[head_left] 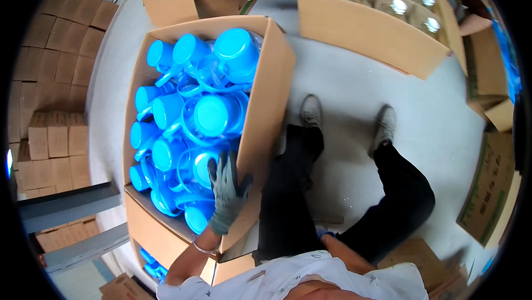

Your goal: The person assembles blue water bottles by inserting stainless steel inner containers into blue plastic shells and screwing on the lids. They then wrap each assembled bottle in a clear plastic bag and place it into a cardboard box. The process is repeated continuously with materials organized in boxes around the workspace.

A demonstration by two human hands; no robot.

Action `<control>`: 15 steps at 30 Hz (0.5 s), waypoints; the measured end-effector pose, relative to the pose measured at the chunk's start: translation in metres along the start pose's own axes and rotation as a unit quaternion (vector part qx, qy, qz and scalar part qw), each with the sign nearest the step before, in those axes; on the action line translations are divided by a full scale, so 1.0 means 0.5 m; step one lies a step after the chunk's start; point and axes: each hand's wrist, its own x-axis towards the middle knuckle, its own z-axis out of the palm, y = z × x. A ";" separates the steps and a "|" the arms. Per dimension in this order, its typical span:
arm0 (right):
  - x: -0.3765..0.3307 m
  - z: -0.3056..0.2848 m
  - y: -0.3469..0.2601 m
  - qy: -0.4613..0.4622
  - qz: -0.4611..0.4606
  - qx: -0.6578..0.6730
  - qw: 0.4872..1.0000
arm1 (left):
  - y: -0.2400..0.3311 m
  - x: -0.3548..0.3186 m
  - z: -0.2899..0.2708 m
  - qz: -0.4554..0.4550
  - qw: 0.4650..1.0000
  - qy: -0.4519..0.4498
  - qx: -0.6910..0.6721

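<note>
My left hand [225, 193], in a grey glove with dark fingertips, lies over the right inner edge of a large open carton [267, 86]. Its fingers are stretched out and spread, close against a blue plastic cup [201, 168]; whether they press on it I cannot tell. Rows of such blue cups with handles fill the carton, several inside clear plastic wrap. Of my right hand [326, 233], only a bit of blue glove shows beside my leg at the lower middle. The fingers there are hidden, as is anything they may hold.
An open carton [366, 31] of silver-topped bottles between dividers stands at the far right, with another person's arm [475, 23] beside it. Stacked brown cartons [55, 50] line the left. Grey metal beams [72, 207] jut in at the lower left. My feet rest on grey floor.
</note>
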 end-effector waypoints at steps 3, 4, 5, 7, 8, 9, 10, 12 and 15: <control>-0.022 -0.068 -0.042 0.006 0.005 0.021 1.000 | 0.007 0.023 -0.017 -0.047 0.998 -0.024 -0.026; -0.027 -0.095 -0.062 0.006 -0.003 0.022 1.000 | 0.010 0.026 -0.017 -0.068 0.997 -0.037 -0.020; -0.031 -0.127 -0.088 0.008 -0.011 0.027 1.000 | 0.007 0.031 -0.015 -0.085 0.995 -0.045 -0.014; -0.032 -0.197 -0.143 0.015 -0.027 0.042 0.999 | 0.008 0.034 -0.014 -0.103 0.992 -0.070 -0.006; -0.037 -0.235 -0.173 0.021 -0.038 0.048 0.998 | 0.000 0.030 -0.012 -0.103 0.991 -0.084 -0.003; -0.045 -0.274 -0.205 0.029 -0.053 0.050 0.997 | -0.007 0.037 -0.007 -0.099 0.991 -0.090 -0.001; -0.055 -0.312 -0.234 0.037 -0.069 0.053 0.996 | -0.007 0.034 -0.007 -0.103 0.991 -0.085 0.002; -0.069 -0.382 -0.288 0.061 -0.104 0.066 0.991 | -0.008 0.026 -0.007 -0.096 0.993 -0.075 0.002; -0.094 -0.485 -0.357 0.093 -0.149 0.057 0.983 | -0.012 0.014 -0.011 -0.102 0.991 -0.087 0.002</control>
